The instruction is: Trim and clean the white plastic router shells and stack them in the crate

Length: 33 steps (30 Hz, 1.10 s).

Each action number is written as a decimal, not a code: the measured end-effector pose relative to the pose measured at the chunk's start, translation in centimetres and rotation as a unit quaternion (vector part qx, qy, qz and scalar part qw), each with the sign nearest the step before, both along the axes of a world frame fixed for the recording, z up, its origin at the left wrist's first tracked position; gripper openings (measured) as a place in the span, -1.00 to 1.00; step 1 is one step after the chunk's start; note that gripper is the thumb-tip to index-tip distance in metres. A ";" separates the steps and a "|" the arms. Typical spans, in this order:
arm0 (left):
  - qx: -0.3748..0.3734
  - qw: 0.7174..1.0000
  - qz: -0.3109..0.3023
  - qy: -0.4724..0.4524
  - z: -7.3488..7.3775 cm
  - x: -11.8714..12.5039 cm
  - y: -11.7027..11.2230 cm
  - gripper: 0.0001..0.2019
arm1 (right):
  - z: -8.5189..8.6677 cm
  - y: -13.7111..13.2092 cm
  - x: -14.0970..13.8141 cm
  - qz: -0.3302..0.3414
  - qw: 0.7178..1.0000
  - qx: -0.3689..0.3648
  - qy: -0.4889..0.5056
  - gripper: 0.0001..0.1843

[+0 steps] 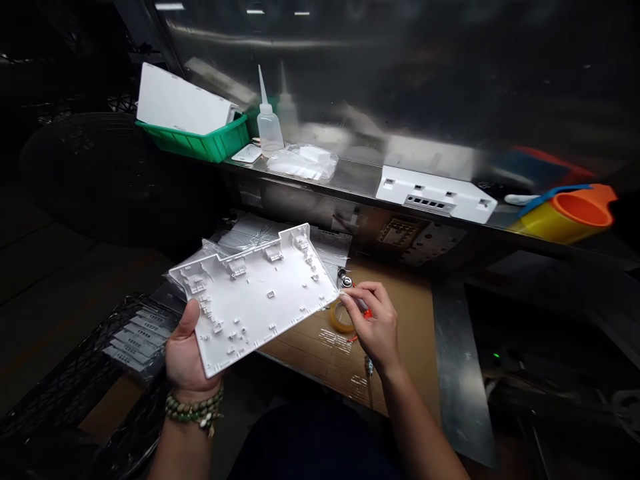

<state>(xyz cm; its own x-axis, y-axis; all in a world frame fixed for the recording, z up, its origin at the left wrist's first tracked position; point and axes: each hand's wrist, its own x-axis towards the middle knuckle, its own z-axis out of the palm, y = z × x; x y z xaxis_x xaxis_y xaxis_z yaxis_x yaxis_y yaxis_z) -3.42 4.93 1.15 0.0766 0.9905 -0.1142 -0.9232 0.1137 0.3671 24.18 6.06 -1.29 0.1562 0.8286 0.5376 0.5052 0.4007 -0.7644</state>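
Note:
My left hand (186,357) grips the near left corner of a white plastic housing panel (255,297), its inner side with clips and ribs facing up and tilted toward me. My right hand (373,320) is at the panel's right edge, fingers pinched on a small round metal part with red wires (347,283). Just under that hand a roll of clear tape (341,317) lies on the brown cardboard mat (400,320).
A steel shelf (360,177) carries a green bin (200,141) with white panels, a squeeze bottle (270,123), bagged parts (303,162), a white housing (435,193) and an orange-yellow tape roll (570,213). A black crate (100,373) with labelled parts stands at the lower left.

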 end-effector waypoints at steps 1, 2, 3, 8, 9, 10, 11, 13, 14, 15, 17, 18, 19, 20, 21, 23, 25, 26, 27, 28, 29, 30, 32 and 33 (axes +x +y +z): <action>0.013 1.000 -0.009 -0.004 -0.3 -0.2 0.0 -0.50 | -0.1 0.0 0.0 0.004 1.000 0.003 -0.007 -0.89; 0.032 0.999 -0.020 -0.010 -0.5 -0.4 0.0 -0.49 | -0.3 0.0 0.1 0.012 1.000 0.006 -0.017 -0.89; 0.055 0.998 -0.030 -0.019 -0.8 -0.6 0.1 -0.49 | -0.6 0.1 0.2 0.020 0.999 0.010 -0.029 -0.88; 0.114 0.989 -0.076 -0.058 -1.8 -1.3 -0.3 -0.47 | -1.5 1.6 1.4 -0.007 1.000 -0.005 -0.020 -0.87; 0.113 0.988 -0.086 -0.058 -1.9 -1.4 -0.5 -0.46 | -1.3 2.0 1.5 -0.017 1.000 -0.007 -0.002 -0.86; 0.115 0.987 -0.097 -0.058 -2.1 -1.5 -0.7 -0.46 | -0.9 2.4 1.6 -0.025 1.000 -0.005 0.016 -0.86; 0.122 0.985 -0.108 -0.061 -2.3 -1.6 -0.9 -0.47 | -0.4 2.8 1.6 -0.032 0.999 0.003 0.034 -0.87; 0.148 0.977 -0.133 -0.071 -2.6 -1.9 -1.3 -0.45 | 1.1 3.3 1.1 -0.040 0.997 0.027 0.063 -0.87; 0.162 0.972 -0.149 -0.078 -2.7 -1.9 -1.5 -0.44 | 1.9 3.5 0.7 -0.042 0.996 0.040 0.073 -0.88; 0.166 0.969 -0.162 -0.082 -2.7 -2.0 -1.7 -0.43 | 2.7 3.8 0.3 -0.042 0.994 0.051 0.082 -0.88; 0.156 0.969 -0.173 -0.079 -2.6 -1.8 -2.1 -0.43 | 3.7 4.1 -0.6 -0.032 0.994 0.062 0.088 -0.87; 0.141 0.973 -0.170 -0.071 -2.4 -1.5 -2.2 -0.45 | 4.0 4.3 -0.9 -0.025 0.994 0.063 0.087 -0.87; 0.121 0.978 -0.161 -0.059 -2.2 -1.3 -2.3 -0.47 | 4.0 4.5 -1.2 -0.019 0.994 0.063 0.084 -0.87; 0.100 0.982 -0.150 -0.047 -2.1 -0.9 -2.4 -0.48 | 4.0 4.6 -1.3 -0.015 0.995 0.062 0.081 -0.87; 0.090 0.984 -0.149 -0.036 -2.0 -0.6 -2.4 -0.49 | 3.8 4.7 -1.4 -0.016 0.995 0.062 0.080 -0.88; 0.093 0.981 -0.166 -0.028 -2.1 0.0 -2.4 -0.48 | 3.3 4.8 -1.3 -0.023 0.994 0.061 0.084 -0.88; 0.118 0.974 -0.192 -0.031 -2.4 0.3 -2.3 -0.44 | 2.7 4.9 -0.9 -0.023 0.994 0.062 0.084 -0.89; 0.128 0.971 -0.201 -0.032 -2.6 0.3 -2.3 -0.42 | 2.4 4.9 -0.7 -0.021 0.995 0.063 0.080 -0.89; 0.134 0.969 -0.204 -0.033 -2.7 0.4 -2.3 -0.41 | 2.0 5.1 -0.5 -0.022 0.995 0.063 0.074 -0.88; 0.133 0.969 -0.206 -0.031 -2.8 0.4 -2.3 -0.40 | 1.6 5.3 -0.2 -0.027 0.995 0.061 0.068 -0.88; 0.133 0.968 -0.210 -0.028 -2.8 0.4 -2.3 -0.39 | 1.2 5.5 0.0 -0.035 0.996 0.058 0.064 -0.86; 0.129 0.969 -0.211 -0.024 -2.8 0.4 -2.3 -0.38 | 0.8 5.7 0.3 -0.047 0.996 0.053 0.063 -0.85; 0.109 0.972 -0.209 -0.012 -2.7 0.6 -2.3 -0.37 | 0.2 5.8 0.4 -0.067 0.994 0.046 0.071 -0.83; 0.090 0.976 -0.201 0.001 -2.6 0.9 -2.3 -0.36 | 0.1 5.8 0.3 -0.070 0.994 0.047 0.077 -0.83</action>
<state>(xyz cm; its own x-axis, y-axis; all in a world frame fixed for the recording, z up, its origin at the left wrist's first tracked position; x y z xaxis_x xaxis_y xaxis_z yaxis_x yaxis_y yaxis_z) -2.54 2.62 -1.45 0.4622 0.8849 0.0580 -0.8171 0.3996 0.4155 24.48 11.82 -1.16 0.3520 0.7410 0.5719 0.4412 0.4075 -0.7995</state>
